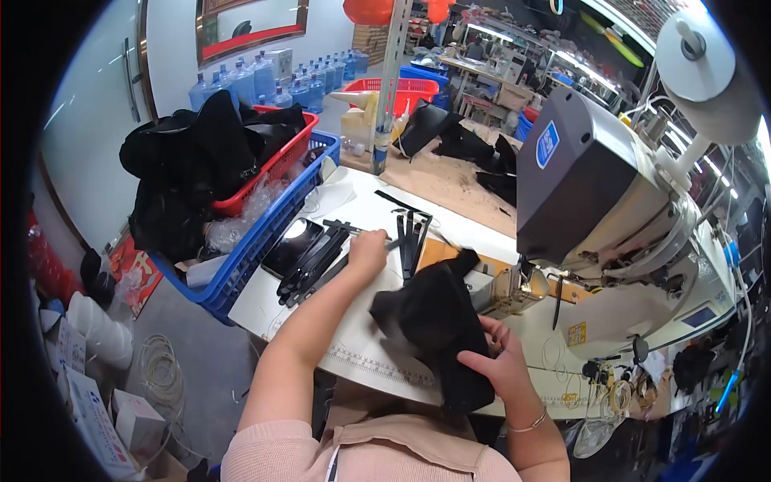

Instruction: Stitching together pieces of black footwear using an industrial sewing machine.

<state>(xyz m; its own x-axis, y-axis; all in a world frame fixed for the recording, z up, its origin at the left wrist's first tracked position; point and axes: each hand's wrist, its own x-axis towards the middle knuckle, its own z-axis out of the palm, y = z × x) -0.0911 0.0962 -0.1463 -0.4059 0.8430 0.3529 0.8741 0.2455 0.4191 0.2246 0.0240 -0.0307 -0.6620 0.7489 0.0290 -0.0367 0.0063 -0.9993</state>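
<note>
My right hand (499, 363) grips the lower edge of a black, soft piece shaped like a boot upper (438, 317), thumb on top and fingers behind. The piece is slightly blurred and hangs over the table's front edge, beside the sewing machine's arm end. My left hand (369, 254) is closed at a dark strap (336, 268), which shows on both sides of it; the fingertips are partly hidden. To its left lies a pile of black straps (309, 263) next to a dark phone (291, 243). More black straps (411, 241) lie just to its right.
A large sewing machine (594, 185) with a thread cone (697, 60) fills the right side. At left, a blue basket (233, 269) carries a red basket (277, 167) heaped with black pieces. Behind stand a metal post (387, 96) and a brown board (434, 185) with black pieces.
</note>
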